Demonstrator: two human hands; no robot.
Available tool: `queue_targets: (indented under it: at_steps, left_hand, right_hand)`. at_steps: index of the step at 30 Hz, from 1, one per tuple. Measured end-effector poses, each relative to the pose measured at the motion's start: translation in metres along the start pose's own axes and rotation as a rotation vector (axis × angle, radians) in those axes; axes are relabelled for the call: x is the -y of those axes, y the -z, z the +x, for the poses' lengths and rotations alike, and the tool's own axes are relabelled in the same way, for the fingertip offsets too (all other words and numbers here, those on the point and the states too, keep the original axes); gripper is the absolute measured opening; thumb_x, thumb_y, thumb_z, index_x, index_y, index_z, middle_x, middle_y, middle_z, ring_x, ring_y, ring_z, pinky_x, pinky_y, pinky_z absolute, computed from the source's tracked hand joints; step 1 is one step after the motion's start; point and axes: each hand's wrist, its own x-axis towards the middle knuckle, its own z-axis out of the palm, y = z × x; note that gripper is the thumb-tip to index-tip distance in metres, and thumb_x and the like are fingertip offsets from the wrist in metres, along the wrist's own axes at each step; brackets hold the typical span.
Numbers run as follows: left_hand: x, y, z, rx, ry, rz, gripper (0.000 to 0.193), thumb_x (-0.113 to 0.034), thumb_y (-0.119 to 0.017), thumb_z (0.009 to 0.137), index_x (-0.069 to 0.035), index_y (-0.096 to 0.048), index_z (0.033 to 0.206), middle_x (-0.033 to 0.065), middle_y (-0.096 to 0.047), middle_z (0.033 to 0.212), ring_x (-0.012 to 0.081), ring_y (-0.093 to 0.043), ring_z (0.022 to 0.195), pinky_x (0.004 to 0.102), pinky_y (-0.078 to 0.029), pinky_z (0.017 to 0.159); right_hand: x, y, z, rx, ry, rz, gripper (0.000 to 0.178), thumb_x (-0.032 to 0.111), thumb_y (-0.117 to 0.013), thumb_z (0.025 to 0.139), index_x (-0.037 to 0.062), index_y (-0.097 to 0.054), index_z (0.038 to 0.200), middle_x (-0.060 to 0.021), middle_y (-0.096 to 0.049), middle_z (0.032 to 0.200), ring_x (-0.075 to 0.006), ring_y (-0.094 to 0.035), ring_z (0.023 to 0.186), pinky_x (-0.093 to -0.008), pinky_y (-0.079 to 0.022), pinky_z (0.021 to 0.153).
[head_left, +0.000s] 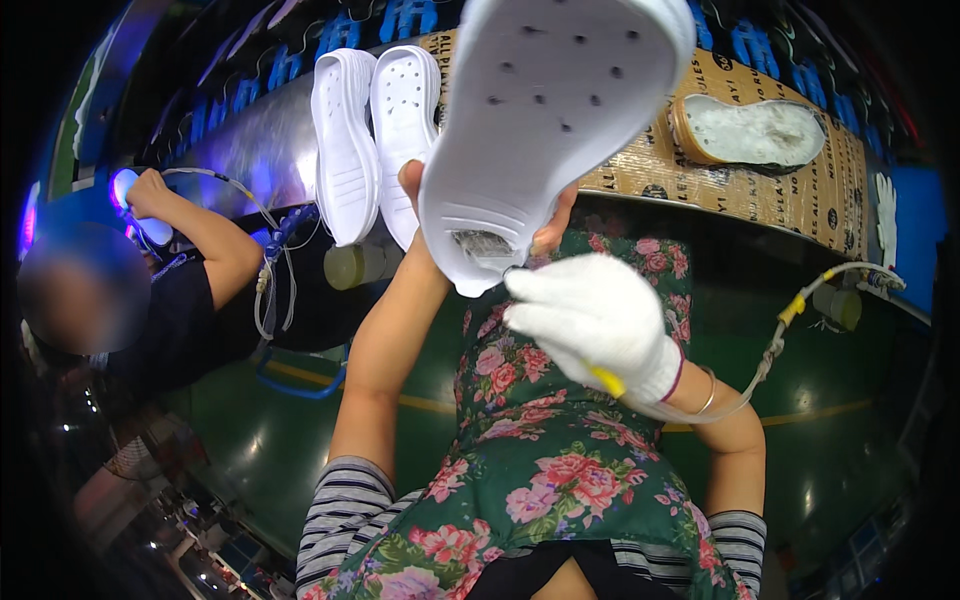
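Note:
A large white shoe sole (pixel 560 155), dotted with small dark holes, is raised heel-down in front of me. My bare left hand (pixel 424 252) is closed around its heel end from beneath, fingers showing at both edges. In the heel, a grey see-through-looking patch (pixel 484 244) sits in a recess. My right hand (pixel 595 320), in a white knit glove, pinches a thin tool whose dark tip (pixel 511 270) is at the heel rim. A clear hose (pixel 755 385) with yellow fittings runs to that hand; the tool's body is hidden by the glove.
Two white soles (pixel 345 150) lean side by side on the bench at left. On cardboard (pixel 740 195) at right lies a worn, whitish-coated sole form (pixel 760 135). A white glove (pixel 886 220) hangs at far right. At left, a co-worker's hand (pixel 148 195) holds a sole.

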Motion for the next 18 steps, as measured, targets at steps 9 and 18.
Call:
queue_targets:
  at_steps: [9, 18]
  left_hand:
    - [0.001, 0.022, -0.002, 0.129, 0.026, -0.003, 0.114, -0.077, -0.071, 0.074, -0.001, -0.045, 0.156, 0.0324, -0.057, 0.130, 0.0400, -0.062, 0.089, 0.0429, -0.051, 0.069]
    - [-0.010, 0.000, -0.012, -0.219, 0.074, -0.052, 0.105, -0.059, -0.071, 0.083, 0.007, -0.038, 0.158, 0.0382, -0.058, 0.136, 0.0485, -0.072, 0.105, 0.0512, -0.065, 0.080]
  right_hand:
    - [0.007, 0.003, 0.005, -0.068, -0.019, 0.111, 0.035, 0.001, -0.084, 0.072, 0.0090, -0.077, 0.105, -0.0132, -0.077, 0.110, -0.0313, -0.075, 0.086, -0.0406, -0.060, 0.073]
    - [0.013, -0.022, -0.010, 0.096, 0.019, 0.077, 0.024, 0.014, -0.075, 0.081, 0.0099, -0.075, 0.106, -0.0068, -0.071, 0.100, -0.0232, -0.069, 0.082, -0.0402, -0.056, 0.069]
